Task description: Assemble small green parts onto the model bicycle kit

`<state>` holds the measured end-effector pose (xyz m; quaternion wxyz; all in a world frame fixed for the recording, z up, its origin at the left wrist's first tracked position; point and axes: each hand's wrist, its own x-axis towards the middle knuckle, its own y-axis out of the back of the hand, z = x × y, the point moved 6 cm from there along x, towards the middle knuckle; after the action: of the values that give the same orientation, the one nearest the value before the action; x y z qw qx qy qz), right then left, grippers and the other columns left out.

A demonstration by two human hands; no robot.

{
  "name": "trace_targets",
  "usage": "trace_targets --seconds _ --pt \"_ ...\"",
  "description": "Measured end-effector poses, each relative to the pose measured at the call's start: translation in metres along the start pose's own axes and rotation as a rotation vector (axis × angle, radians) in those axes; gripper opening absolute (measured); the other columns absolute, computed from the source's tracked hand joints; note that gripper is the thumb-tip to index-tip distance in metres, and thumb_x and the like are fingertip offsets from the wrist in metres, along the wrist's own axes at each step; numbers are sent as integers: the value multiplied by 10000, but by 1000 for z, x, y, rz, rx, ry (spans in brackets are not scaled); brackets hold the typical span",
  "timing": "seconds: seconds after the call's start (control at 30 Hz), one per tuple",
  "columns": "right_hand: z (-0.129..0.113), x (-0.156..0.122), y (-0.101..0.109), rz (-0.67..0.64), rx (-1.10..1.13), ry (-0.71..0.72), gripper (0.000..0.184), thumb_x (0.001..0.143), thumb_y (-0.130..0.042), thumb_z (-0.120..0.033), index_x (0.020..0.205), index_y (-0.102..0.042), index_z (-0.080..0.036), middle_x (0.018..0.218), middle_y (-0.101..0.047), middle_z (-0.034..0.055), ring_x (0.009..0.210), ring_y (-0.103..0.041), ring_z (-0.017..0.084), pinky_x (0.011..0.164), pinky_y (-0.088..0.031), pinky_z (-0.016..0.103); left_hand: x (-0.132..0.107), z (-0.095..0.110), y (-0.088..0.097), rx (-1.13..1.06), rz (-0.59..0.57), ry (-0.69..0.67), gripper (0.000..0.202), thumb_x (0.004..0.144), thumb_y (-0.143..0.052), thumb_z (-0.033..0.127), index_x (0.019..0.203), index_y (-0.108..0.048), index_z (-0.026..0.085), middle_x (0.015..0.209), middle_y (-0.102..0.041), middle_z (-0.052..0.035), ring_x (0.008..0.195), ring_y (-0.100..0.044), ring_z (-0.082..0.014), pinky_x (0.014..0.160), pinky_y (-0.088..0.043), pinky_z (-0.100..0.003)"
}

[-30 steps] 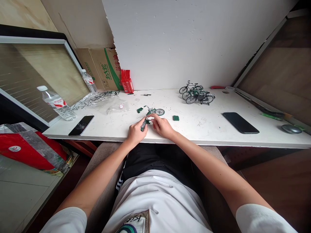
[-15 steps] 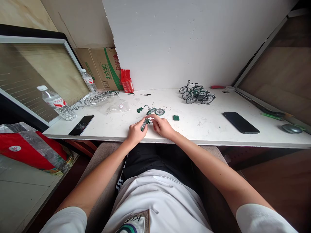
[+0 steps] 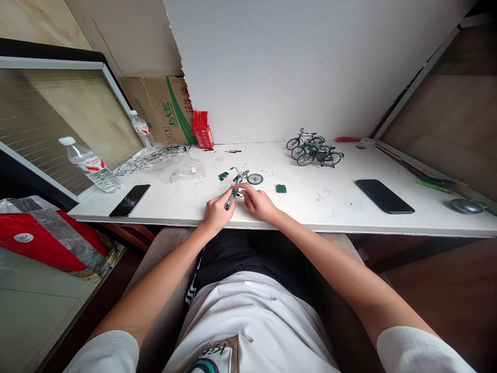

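A small green model bicycle point(image 3: 245, 180), partly built, lies on the white table point(image 3: 310, 207) just beyond my hands. My left hand point(image 3: 217, 211) is closed in a pinch on its near, dark green end. My right hand point(image 3: 259, 202) is also closed, its fingertips pressed on the same part from the right. A loose green piece point(image 3: 223, 176) lies to the bicycle's left and a green block point(image 3: 281, 189) to its right.
Finished model bicycles point(image 3: 315, 150) stand at the back right. Two black phones point(image 3: 129, 200) point(image 3: 384, 196) lie flat. Water bottles point(image 3: 91, 167), plastic bags with parts point(image 3: 163, 160), a cardboard box point(image 3: 165, 109), a red pack point(image 3: 203, 130) and a mouse point(image 3: 466, 206) are around.
Both hands have shifted very slightly up the table, towards the bicycle; the grip stays the same.
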<state>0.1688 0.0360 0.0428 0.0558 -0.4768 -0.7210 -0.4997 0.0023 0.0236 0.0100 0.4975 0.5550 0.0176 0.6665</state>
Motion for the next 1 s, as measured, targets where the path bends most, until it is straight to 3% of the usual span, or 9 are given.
trace_targets --seconds 0.23,0.43,0.63,0.87,1.0 --pt "8 -2 -1 88 -72 -108 335 1101 -362 -328 1411 -407 -210 824 -656 29 636 -597 245 644 -456 328 1 3 0 -46 -13 -17 505 1013 -623 251 1516 -635 213 1384 -753 -109 1186 -780 -253 1084 -617 -361" --pt "10 -1 -2 105 -15 -49 294 1019 -379 -222 1313 -402 -213 953 -601 68 760 -563 250 717 -512 393 3 1 -1 -57 -18 12 504 1011 -630 248 1515 -635 222 1389 -751 -102 1193 -778 -258 1086 -619 -372" --pt "6 0 1 182 43 60 376 1066 -391 -241 1439 -379 -189 1032 -557 90 922 -581 249 873 -552 439 4 0 0 -81 -15 56 482 1001 -652 242 1482 -660 210 1337 -777 -109 1128 -796 -252 1042 -629 -355" --pt "16 -2 3 221 209 -11 373 1083 -538 -371 1418 -425 -256 1037 -646 66 982 -678 231 806 -596 372 5 -6 1 -132 21 115 479 999 -653 241 1476 -660 204 1336 -779 -105 1134 -795 -248 1037 -628 -347" --pt "20 -3 4 218 258 -37 332 1070 -581 -392 1356 -485 -254 1018 -698 59 993 -721 226 843 -608 372 5 -7 1 -143 15 141 474 990 -663 238 1463 -675 203 1309 -791 -106 1066 -809 -240 1011 -635 -342"
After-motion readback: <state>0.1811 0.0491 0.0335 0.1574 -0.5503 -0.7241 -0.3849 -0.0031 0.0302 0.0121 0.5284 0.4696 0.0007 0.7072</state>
